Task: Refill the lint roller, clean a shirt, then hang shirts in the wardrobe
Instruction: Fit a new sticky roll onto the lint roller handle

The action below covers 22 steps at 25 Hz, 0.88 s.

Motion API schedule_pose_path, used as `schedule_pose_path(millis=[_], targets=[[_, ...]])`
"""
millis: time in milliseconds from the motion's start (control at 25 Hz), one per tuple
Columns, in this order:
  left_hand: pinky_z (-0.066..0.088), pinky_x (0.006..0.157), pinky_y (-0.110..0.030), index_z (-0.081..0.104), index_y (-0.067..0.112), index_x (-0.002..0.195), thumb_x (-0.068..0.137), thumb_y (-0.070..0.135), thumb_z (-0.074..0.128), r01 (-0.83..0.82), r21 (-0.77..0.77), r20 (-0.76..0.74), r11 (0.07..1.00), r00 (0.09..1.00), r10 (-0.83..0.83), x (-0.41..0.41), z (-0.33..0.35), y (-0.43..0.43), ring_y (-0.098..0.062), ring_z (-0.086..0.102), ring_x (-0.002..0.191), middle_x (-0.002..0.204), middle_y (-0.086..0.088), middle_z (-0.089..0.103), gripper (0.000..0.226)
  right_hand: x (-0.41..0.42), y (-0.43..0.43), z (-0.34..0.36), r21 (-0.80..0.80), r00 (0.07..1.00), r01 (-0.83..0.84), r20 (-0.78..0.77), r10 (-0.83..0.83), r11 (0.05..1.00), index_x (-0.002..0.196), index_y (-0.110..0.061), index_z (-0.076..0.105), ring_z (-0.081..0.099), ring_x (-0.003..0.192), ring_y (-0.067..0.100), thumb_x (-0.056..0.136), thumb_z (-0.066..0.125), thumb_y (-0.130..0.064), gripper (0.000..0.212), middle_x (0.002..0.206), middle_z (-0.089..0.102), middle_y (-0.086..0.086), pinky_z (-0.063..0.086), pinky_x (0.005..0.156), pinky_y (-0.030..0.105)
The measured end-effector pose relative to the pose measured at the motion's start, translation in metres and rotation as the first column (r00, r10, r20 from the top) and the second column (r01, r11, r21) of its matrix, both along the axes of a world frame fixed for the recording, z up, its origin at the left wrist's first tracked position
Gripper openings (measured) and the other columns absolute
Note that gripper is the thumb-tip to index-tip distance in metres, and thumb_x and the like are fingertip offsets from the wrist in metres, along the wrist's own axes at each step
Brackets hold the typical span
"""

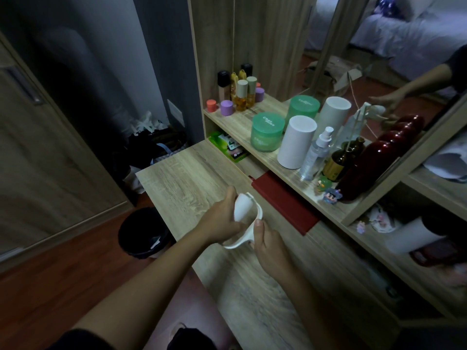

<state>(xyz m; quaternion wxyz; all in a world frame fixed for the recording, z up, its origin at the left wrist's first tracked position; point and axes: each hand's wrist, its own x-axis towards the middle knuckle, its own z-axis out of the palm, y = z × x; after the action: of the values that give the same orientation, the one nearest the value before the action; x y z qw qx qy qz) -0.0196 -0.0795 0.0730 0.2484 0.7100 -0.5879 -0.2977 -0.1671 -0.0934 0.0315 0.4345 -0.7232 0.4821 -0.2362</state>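
Over the worktop (pixel 192 178), the left hand (pixel 222 221) wraps the light, stiff lint roller (pixel 243 218) head; the right hand (pixel 267 236) fingers pinch its slim handle, likely the best hold.

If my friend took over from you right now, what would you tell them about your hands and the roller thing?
Left hand: wrapped around the white roll at the head of the lint roller.
Right hand: holding the white lint roller handle, thumb near its frame.
Both are above the wooden desk. The black bin stands on the floor to the left of the desk.
Done: roller is in hand and the refill looks to be in progress; I cannot tell whether the roll is fully seated.
Left: finish the refill, clean a shirt, hang shirts. No shirt is in sight here.
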Motion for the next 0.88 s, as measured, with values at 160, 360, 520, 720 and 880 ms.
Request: schedule_pose_path(millis=[160, 360, 520, 720, 880], targets=[[0.045, 0.054, -0.034, 0.028, 0.014, 0.100, 0.072, 0.011, 0.067, 0.028, 0.032, -0.012, 0.999, 1.000, -0.028, -0.002, -0.001, -0.001, -0.026, 0.059, 0.071, 0.085, -0.003, 0.053, 0.049, -0.007, 0.007, -0.009, -0.019, 0.999, 0.040, -0.001, -0.040, 0.999, 0.066, -0.026, 0.051, 0.064, 0.056, 0.018, 0.085, 0.019, -0.063, 0.052, 0.058, 0.062, 0.001, 0.052, 0.053, 0.048], [0.034, 0.047, -0.027, 0.024, 0.022, 0.094, 0.072, 0.015, 0.063, 0.054, -0.008, 0.121, 0.999, 0.991, -0.052, -0.008, -0.003, 0.004, -0.025, 0.054, 0.063, 0.073, 0.003, 0.047, 0.046, -0.006, 0.009, -0.010, 0.052, 0.999, 0.028, 0.024, -0.029, 0.998, 0.077, -0.016, 0.057, 0.066, 0.064, 0.026, 0.082, 0.019, -0.070, 0.066, 0.068, 0.065, 0.011, 0.053, 0.059, 0.054], [0.030, 0.046, -0.028, 0.022, 0.023, 0.093, 0.072, 0.015, 0.062, 0.084, -0.023, 0.181, 0.996, 0.980, -0.078, -0.008, 0.001, 0.007, -0.024, 0.051, 0.059, 0.067, 0.005, 0.043, 0.046, -0.003, 0.011, -0.007, 0.086, 0.996, 0.014, 0.089, -0.022, 0.996, 0.083, -0.001, 0.059, 0.066, 0.073, 0.034, 0.085, 0.026, -0.059, 0.067, 0.075, 0.065, 0.020, 0.053, 0.064, 0.056], [0.045, 0.055, -0.032, 0.035, 0.023, 0.102, 0.068, 0.028, 0.072, 0.052, -0.042, 0.118, 0.998, 0.992, -0.047, 0.000, 0.008, 0.008, -0.022, 0.059, 0.073, 0.084, 0.002, 0.056, 0.051, -0.008, 0.013, -0.005, 0.017, 0.998, -0.056, 0.004, 0.056, 0.998, 0.080, -0.024, 0.050, 0.056, 0.064, -0.004, 0.098, 0.039, -0.021, 0.021, 0.066, 0.051, -0.010, 0.047, 0.063, 0.032], [0.048, 0.078, -0.030, 0.041, 0.023, 0.131, 0.066, 0.034, 0.081, -0.058, -0.038, -0.061, 0.998, 0.997, 0.056, 0.016, 0.025, 0.004, -0.013, 0.056, 0.101, 0.119, 0.008, 0.051, 0.077, -0.009, 0.005, -0.001, 0.079, 0.997, -0.058, 0.063, 0.053, 0.995, 0.100, -0.009, 0.054, 0.049, 0.071, -0.003, 0.100, 0.033, -0.020, 0.023, 0.076, 0.049, -0.011, 0.043, 0.076, 0.037]])
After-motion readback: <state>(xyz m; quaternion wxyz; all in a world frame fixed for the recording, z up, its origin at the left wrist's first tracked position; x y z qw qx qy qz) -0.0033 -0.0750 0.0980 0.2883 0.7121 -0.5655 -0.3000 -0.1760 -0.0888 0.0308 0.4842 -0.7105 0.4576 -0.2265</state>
